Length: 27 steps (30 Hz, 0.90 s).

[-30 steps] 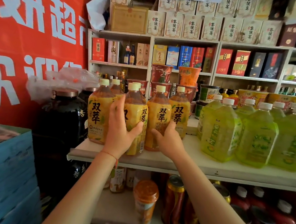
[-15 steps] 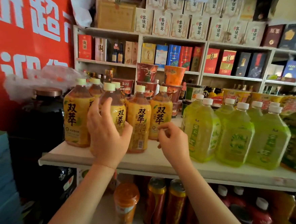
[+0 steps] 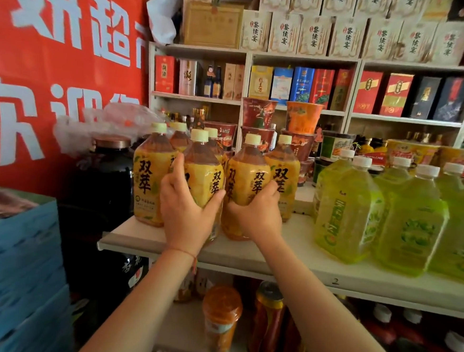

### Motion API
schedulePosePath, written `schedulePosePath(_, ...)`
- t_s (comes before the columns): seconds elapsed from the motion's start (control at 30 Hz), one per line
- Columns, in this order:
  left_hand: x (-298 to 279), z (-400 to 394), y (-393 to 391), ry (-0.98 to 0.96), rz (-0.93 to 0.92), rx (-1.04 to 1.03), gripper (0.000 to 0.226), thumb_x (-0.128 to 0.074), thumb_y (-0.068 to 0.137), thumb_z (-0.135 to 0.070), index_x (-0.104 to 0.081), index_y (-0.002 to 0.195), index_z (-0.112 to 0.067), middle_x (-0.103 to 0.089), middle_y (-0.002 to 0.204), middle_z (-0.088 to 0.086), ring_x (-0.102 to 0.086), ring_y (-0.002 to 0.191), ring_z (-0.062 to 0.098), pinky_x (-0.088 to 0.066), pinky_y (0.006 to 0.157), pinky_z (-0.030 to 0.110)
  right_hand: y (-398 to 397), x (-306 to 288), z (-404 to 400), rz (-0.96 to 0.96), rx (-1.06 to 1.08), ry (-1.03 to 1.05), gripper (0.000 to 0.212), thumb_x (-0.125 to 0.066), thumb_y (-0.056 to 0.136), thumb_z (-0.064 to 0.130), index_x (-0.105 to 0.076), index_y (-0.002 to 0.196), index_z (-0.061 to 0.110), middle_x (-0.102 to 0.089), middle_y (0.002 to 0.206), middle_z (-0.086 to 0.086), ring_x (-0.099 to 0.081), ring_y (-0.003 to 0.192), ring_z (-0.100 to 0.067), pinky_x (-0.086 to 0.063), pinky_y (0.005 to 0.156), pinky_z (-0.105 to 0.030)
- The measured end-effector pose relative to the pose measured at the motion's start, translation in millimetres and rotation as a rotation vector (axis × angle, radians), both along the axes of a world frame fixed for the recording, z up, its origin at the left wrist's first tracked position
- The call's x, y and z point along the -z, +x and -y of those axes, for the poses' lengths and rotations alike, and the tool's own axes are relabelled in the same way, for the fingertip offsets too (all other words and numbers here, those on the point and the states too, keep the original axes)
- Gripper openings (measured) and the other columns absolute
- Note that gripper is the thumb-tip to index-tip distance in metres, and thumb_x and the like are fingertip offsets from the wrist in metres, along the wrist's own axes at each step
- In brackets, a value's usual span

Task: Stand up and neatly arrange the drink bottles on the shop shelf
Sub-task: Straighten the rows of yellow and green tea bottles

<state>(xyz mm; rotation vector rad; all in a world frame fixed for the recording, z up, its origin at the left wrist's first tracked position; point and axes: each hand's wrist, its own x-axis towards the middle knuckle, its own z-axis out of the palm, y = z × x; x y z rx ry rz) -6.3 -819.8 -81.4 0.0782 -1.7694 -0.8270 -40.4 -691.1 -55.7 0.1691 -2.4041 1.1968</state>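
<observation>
Amber tea bottles: a cluster of yellow-labelled bottles with cream caps stands at the left end of the white shelf (image 3: pixel 297 252) — all upright, front ones close to the edge.
Left hand: the left hand (image 3: pixel 187 211) wraps the second front tea bottle (image 3: pixel 203 179), thumb on its right flank, fingers curled round the left side.
Right hand: the right hand (image 3: pixel 257 213) grasps the third front tea bottle (image 3: pixel 248 177) low on its label, fingers curled round it.
Change: half a second ago the right hand hung loosely curled beside the bottles, holding nothing; now it has closed on one, while the left has kept its hold throughout.
Meaning: both bottles are under control together, so I judge the step to be squaring the front row, labels forward.
Spacing: the two held bottles look to be touching, though the hands hide their bases, so I cannot be sure.
Neighbours: green tea bottles (image 3: pixel 349 208) stand upright in their own group to the right — apart from the amber ones.
</observation>
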Motion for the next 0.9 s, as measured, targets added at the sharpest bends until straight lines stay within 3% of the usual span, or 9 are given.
schedulePosePath(0.2,2,4,-10,-0.013,0.051,-0.110,0.100,-0.075,0.081,-0.051,-0.017,0.157,-0.021,-0.037,0.143,0.026,-0.043,0.127,0.041,-0.044,0.100,0.060,-8,-6,-51,0.155,-0.214,-0.102,0.072,-0.083,0.075,0.027,-0.040,0.132,0.018,-0.059,0.121,0.001,-0.060,0.111,-0.021,-0.058,0.087,-0.041)
schedulePosePath(0.3,3,3,-7,-0.029,0.058,-0.153,0.094,-0.073,0.086,-0.044,-0.019,0.156,-0.014,-0.029,0.152,0.029,-0.032,0.140,0.046,-0.037,0.108,0.063,-10,-7,-67,0.191,-0.278,-0.103,0.078,-0.084,0.073,0.029,-0.042,0.138,0.018,-0.061,0.125,0.003,-0.060,0.114,-0.020,-0.057,0.089,-0.041)
schedulePosePath(0.4,3,-11,7,-0.305,-0.200,-0.138,0.063,-0.063,0.092,-0.020,-0.039,0.146,0.002,-0.033,0.151,0.033,-0.028,0.144,0.046,-0.029,0.118,0.056,-13,-9,-75,0.219,-0.326,-0.098,0.077,-0.085,0.070,0.028,-0.046,0.135,0.020,-0.064,0.120,0.004,-0.063,0.110,-0.017,-0.058,0.087,-0.038)
schedulePosePath(0.47,1,-27,16,-0.457,-0.276,0.079,0.051,-0.058,0.093,-0.014,-0.048,0.139,0.004,-0.045,0.145,0.026,-0.040,0.140,0.037,-0.035,0.117,0.046,-15,-11,-81,0.228,-0.360,-0.100,0.072,-0.085,0.070,0.024,-0.049,0.132,0.021,-0.067,0.116,0.005,-0.065,0.106,-0.016,-0.058,0.086,-0.037)
schedulePosePath(0.57,-5,-48,19,-0.286,0.084,0.415,0.066,-0.060,0.096,-0.029,-0.030,0.153,-0.011,-0.036,0.153,-0.001,-0.030,0.141,0.008,-0.027,0.118,0.021,-14,-9,-90,0.220,-0.396,-0.161,0.076,-0.083,0.072,0.017,-0.044,0.138,0.021,-0.069,0.115,0.004,-0.067,0.106,-0.016,-0.058,0.090,-0.041)
schedulePosePath(0.6,-6,-52,14,-0.118,0.269,0.520,0.077,-0.063,0.095,-0.035,-0.021,0.156,-0.017,-0.030,0.155,-0.008,-0.026,0.143,0.005,-0.024,0.118,0.021,-13,-7,-91,0.217,-0.407,-0.202,0.083,-0.082,0.072,0.017,-0.038,0.143,0.025,-0.069,0.116,0.004,-0.067,0.107,-0.016,-0.057,0.091,-0.041)
schedulePosePath(0.67,-8,-59,-1,0.234,0.558,0.750,0.087,-0.071,0.090,-0.040,-0.017,0.157,-0.024,-0.037,0.156,-0.005,-0.037,0.141,0.014,-0.038,0.112,0.033,-12,-3,-93,0.209,-0.417,-0.256,0.096,-0.084,0.071,0.018,-0.028,0.148,0.035,-0.068,0.119,0.003,-0.067,0.107,-0.014,-0.057,0.092,-0.042)
schedulePosePath(0.77,-7,-63,-24,0.304,0.661,0.827,0.074,-0.075,0.088,-0.034,-0.034,0.148,-0.024,-0.059,0.130,-0.007,-0.056,0.118,0.013,-0.046,0.085,0.023,-10,0,-93,0.198,-0.384,-0.273,0.094,-0.084,0.072,0.018,-0.030,0.147,0.031,-0.065,0.121,0.003,-0.065,0.109,-0.014,-0.056,0.092,-0.038)
schedulePosePath(0.9,-8,-71,-37,0.273,0.657,0.822,0.077,-0.077,0.086,-0.036,-0.031,0.147,-0.024,-0.058,0.130,-0.005,-0.055,0.116,0.014,-0.046,0.094,0.030,-8,-3,-90,0.190,-0.265,-0.271,0.078,-0.080,0.076,0.015,-0.040,0.142,0.022,-0.063,0.119,0.005,-0.060,0.108,-0.015,-0.051,0.080,-0.027)
